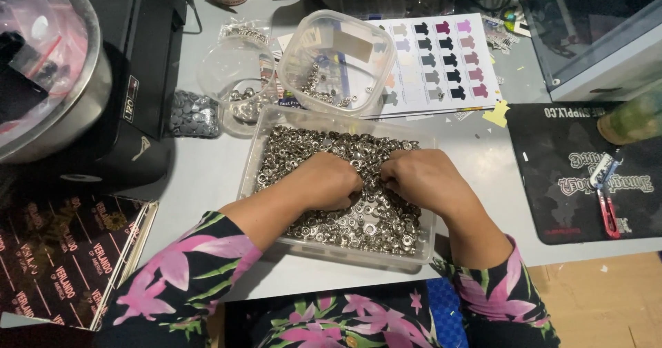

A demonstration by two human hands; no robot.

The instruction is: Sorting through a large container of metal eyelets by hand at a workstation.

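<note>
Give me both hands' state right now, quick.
Left hand: curled knuckles-up in the clear tray of silver metal snap fasteners; what it grips cannot be told.
Right hand: same, curled in the fasteners, fingertips hidden; cannot be told.

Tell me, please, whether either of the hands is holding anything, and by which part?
It cannot be told: the left hand and right hand rest curled, fingers down, in the metal snap fasteners, hiding any grip.

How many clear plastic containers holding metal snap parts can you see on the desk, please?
3: a large tray under both hands, a tilted tub behind it, a round cup left of that.
</note>
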